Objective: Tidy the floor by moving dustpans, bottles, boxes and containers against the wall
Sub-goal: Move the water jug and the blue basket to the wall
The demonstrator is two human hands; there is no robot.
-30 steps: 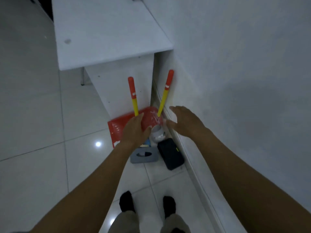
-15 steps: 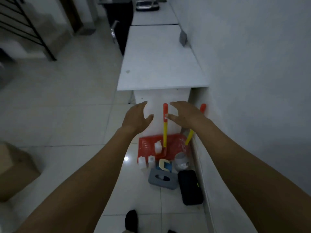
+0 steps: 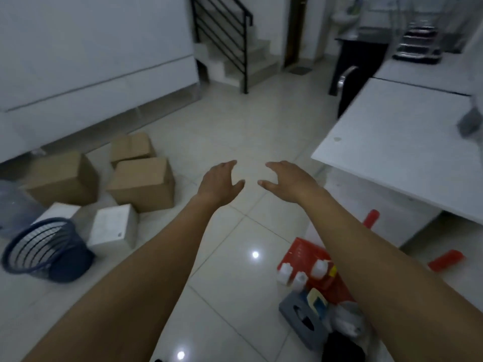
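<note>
Currently both hands are free. The left hand [image 3: 219, 182] and the right hand [image 3: 287, 182] hover side by side above the floor [image 3: 248, 137], fingers spread and relaxed, holding and touching nothing.

Task items lie in two groups:
- Floor's right edge, at the foot of the table [image 3: 405, 142]: a red dustpan [image 3: 305, 254], small white bottles [image 3: 300, 279] on and just beside it, and a grey container [image 3: 300, 317]. The right forearm hides part of this group. Two red handles [image 3: 369, 218] stick out beyond the arm.
- Toward the floor's left edge, well apart from the first group: three cardboard boxes [image 3: 142, 182], a white box [image 3: 113, 226] and a blue basket [image 3: 44, 252] tipped on its side.

The right group appears already gathered. The left group is scattered, with gaps between it and the white panel behind. The step in hand is judged to be the changeover between groups, with the hands raised toward open floor.

The next move probably calls for walking to the left group. The nearest cardboard box is broad, so take it with both hands, one on each side, then set it flush against the wall
</note>
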